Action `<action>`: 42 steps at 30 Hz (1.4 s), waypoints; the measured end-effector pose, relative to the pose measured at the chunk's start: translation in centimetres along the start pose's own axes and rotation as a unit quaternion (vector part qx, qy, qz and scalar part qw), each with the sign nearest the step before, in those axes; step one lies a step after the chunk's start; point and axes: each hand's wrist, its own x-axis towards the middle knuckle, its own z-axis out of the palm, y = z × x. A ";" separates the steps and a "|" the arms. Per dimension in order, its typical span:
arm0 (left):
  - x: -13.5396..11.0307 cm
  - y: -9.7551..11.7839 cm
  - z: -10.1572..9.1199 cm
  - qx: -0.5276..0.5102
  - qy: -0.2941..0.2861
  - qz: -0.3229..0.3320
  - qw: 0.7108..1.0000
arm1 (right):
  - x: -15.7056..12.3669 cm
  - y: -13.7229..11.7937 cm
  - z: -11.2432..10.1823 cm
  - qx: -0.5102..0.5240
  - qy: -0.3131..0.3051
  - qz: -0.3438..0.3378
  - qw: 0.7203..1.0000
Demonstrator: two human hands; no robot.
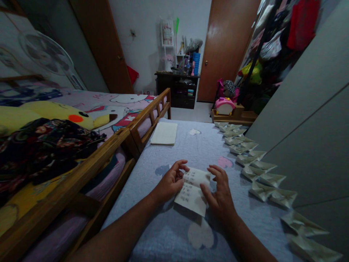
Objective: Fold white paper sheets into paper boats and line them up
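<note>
Head view, starting at the left grip (172,182): curled at the left edge of a creased paper sheet (194,199) bearing dark characters; cannot tell if pinching or merely touching. At the opposite edge, with the right grip (221,193): splayed wide, apparently thumb to paper, closed round nothing. Could let the sheet slip or swivel, given so loose a hold on the right. Could crease crookedly too, for want of firm backing on the soft bedsheet (188,151), or buckle the near edge, seemingly raised above a shadow. Farther right, beside a pale panel (308,112): folded-paper boats (304,222), packed close; could crush or topple several with a careless outward sweep. Ahead, near the wooden bed rail (149,109): a stack of paper (165,134), liable to slide if brushed. At far left, an electric fan (45,54); cannot tell if running, but could scatter such light paper with a draught.
</note>
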 end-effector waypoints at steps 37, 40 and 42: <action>0.8 0.4 -1.3 0.263 -0.031 0.038 0.964 | 1.1 1.6 1.1 0.130 -0.066 0.228 0.963; 0.8 0.3 -1.1 0.355 0.005 0.118 0.927 | 1.1 1.7 1.1 0.047 -0.056 0.197 0.978; 0.7 0.2 -0.9 0.399 0.018 0.156 0.903 | 1.3 1.7 1.1 0.016 -0.052 0.186 0.981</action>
